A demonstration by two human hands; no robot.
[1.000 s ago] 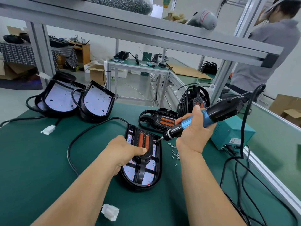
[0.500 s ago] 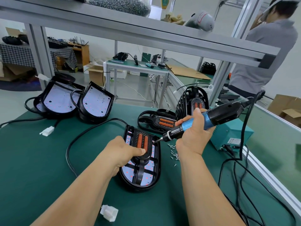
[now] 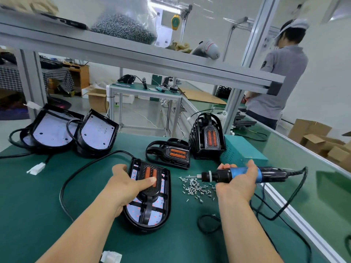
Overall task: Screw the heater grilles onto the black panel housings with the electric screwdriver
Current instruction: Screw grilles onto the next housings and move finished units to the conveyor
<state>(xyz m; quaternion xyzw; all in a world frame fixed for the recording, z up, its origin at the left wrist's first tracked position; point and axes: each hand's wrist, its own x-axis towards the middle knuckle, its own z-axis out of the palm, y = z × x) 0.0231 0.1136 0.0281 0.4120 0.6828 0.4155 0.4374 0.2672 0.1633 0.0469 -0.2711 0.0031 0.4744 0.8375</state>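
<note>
A black panel housing [image 3: 163, 217] lies flat on the green mat in front of me, with a heater grille [image 3: 150, 173] with two orange bars set into it. My left hand [image 3: 127, 186] holds the housing's left edge, its thumb pressing down on the grille. My right hand [image 3: 237, 183] grips the blue and black electric screwdriver [image 3: 245, 173], held level with its bit pointing left over a pile of loose screws [image 3: 195, 188]. The bit is apart from the housing.
Two more grilles [image 3: 171, 154] [image 3: 207, 139] wait behind the housing, beside a teal power box [image 3: 245, 150]. Two empty housings [image 3: 49, 130] [image 3: 96, 133] lean at the far left. Black cables [image 3: 284, 211] loop at the right. A person [image 3: 281, 80] stands beyond the bench.
My right hand has drawn the screwdriver away from the grille's upper right, moving right and down until its bit is over the screw pile. The left hand has kept its hold.
</note>
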